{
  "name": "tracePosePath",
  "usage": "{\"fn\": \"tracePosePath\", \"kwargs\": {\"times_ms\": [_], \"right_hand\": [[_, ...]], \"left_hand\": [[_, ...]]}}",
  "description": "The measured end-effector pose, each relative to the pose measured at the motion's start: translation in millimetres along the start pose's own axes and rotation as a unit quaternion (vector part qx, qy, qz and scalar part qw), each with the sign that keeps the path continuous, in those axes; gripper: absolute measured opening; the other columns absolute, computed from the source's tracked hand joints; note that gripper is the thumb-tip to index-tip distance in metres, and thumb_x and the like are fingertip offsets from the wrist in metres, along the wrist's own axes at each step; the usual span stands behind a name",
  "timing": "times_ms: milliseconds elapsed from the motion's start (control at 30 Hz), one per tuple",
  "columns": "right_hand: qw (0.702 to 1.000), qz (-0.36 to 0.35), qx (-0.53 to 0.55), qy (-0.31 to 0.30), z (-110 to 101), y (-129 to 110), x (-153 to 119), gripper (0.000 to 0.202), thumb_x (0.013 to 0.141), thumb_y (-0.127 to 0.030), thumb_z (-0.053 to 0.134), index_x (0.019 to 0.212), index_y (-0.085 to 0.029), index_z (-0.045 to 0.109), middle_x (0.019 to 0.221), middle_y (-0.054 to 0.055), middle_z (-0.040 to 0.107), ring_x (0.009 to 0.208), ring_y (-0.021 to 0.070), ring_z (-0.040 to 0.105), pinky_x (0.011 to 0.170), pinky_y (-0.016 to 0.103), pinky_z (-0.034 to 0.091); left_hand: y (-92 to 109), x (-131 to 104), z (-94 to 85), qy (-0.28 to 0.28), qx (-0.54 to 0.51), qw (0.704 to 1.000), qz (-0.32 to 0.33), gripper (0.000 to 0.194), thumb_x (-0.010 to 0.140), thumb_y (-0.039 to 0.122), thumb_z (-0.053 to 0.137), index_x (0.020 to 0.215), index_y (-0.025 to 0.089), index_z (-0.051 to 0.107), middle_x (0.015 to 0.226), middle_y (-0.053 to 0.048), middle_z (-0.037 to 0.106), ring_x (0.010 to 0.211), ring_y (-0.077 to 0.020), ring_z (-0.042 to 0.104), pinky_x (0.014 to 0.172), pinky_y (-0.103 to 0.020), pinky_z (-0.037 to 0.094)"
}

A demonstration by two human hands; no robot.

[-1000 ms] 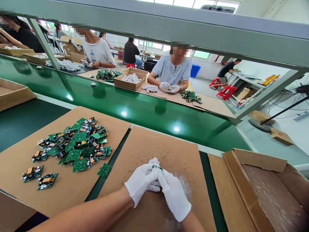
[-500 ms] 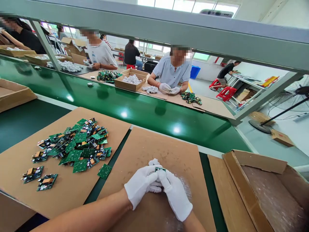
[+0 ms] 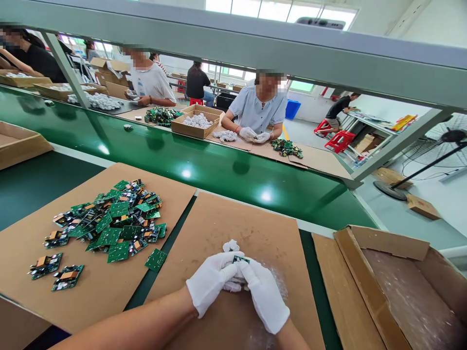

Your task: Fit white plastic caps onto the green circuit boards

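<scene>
Both my hands wear white gloves and meet over the cardboard sheet in front of me. Between their fingertips is a small green circuit board (image 3: 241,259), only its upper edge showing. My left hand (image 3: 208,281) is closed on it from the left, and my right hand (image 3: 267,291) closes on it from the right. The fingers hide the rest of the board. Just beyond my fingertips lies a small white piece (image 3: 231,245), too indistinct to name. To the left, a heap of green circuit boards (image 3: 119,209) covers part of another cardboard sheet (image 3: 91,306).
An open cardboard box (image 3: 365,287) stands at the right. Past my sheet runs a green conveyor belt (image 3: 219,170). Across it, a co-worker (image 3: 255,109) in white gloves handles small parts near a box of white pieces (image 3: 197,129). A metal beam (image 3: 233,39) crosses above.
My fingers have shifted slightly around the circuit board, and its edge shows a little more. A small white piece on the belt has moved left. The view has drifted slightly.
</scene>
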State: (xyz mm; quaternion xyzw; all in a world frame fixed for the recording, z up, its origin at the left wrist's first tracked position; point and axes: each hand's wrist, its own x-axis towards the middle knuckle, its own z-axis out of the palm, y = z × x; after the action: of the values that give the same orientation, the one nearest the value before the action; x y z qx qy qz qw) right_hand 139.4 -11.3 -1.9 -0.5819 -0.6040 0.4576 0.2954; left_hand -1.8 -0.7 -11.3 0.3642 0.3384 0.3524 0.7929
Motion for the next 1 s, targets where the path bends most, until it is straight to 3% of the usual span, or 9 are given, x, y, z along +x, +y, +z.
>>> {"fn": "tracePosePath", "kwargs": {"times_ms": [200,433,567,667,867,1000], "right_hand": [[1.000,-0.002,-0.009,0.016,-4,2,-3,0.027,0.087,-0.032,0.048,0.109,-0.016,0.054,0.111,0.006,0.055,0.094,0.0183,0.056,0.081,0.038,0.047],[1.000,-0.021,-0.007,0.010,3,0,-1,0.030,0.087,-0.039,0.046,0.104,-0.017,0.057,0.105,0.006,0.059,0.089,0.0167,0.057,0.080,0.036,0.047],[1.000,-0.026,0.005,0.015,3,-2,0,0.043,0.088,-0.047,0.036,0.086,-0.016,0.065,0.090,0.006,0.064,0.077,0.0167,0.059,0.072,0.031,0.048],[0.999,-0.027,0.012,0.026,3,-2,-1,0.049,0.086,-0.050,0.034,0.077,-0.016,0.068,0.087,0.006,0.065,0.076,0.0189,0.058,0.068,0.029,0.048],[0.999,-0.025,0.013,0.034,7,-1,0,0.054,0.085,-0.054,0.030,0.085,-0.016,0.068,0.089,0.007,0.066,0.080,0.0216,0.059,0.072,0.030,0.049],[0.999,-0.028,0.003,0.018,6,-6,1,0.044,0.081,-0.053,0.042,0.093,-0.018,0.066,0.093,0.005,0.066,0.088,0.0227,0.058,0.080,0.031,0.048]], "left_hand": [[0,0,-1.6,-0.033,-0.034,0.999,0.011,0.044,0.070,0.045,0.060,0.102,0.014,0.058,0.085,-0.008,0.059,0.071,-0.0136,0.058,0.061,-0.023,0.045],[1,3,-0.5,0.045,-0.029,0.999,-0.010,0.043,0.063,0.042,0.066,0.092,0.011,0.059,0.075,-0.008,0.060,0.065,-0.0149,0.058,0.057,-0.025,0.045],[6,2,3.1,-0.014,-0.145,0.988,-0.053,0.035,0.066,0.043,0.063,0.083,0.012,0.057,0.069,-0.004,0.054,0.060,-0.0122,0.056,0.052,-0.020,0.039],[5,1,3.3,-0.032,-0.162,0.986,-0.029,0.030,0.068,0.038,0.064,0.079,0.011,0.056,0.070,-0.005,0.053,0.060,-0.0100,0.053,0.052,-0.019,0.035],[4,0,2.6,-0.034,-0.179,0.983,-0.023,0.030,0.068,0.039,0.064,0.078,0.012,0.055,0.067,-0.003,0.051,0.058,-0.0097,0.051,0.053,-0.020,0.035],[4,2,2.7,-0.002,-0.170,0.985,-0.035,0.031,0.066,0.039,0.066,0.077,0.012,0.055,0.063,-0.001,0.051,0.053,-0.0080,0.049,0.054,-0.021,0.036]]}}
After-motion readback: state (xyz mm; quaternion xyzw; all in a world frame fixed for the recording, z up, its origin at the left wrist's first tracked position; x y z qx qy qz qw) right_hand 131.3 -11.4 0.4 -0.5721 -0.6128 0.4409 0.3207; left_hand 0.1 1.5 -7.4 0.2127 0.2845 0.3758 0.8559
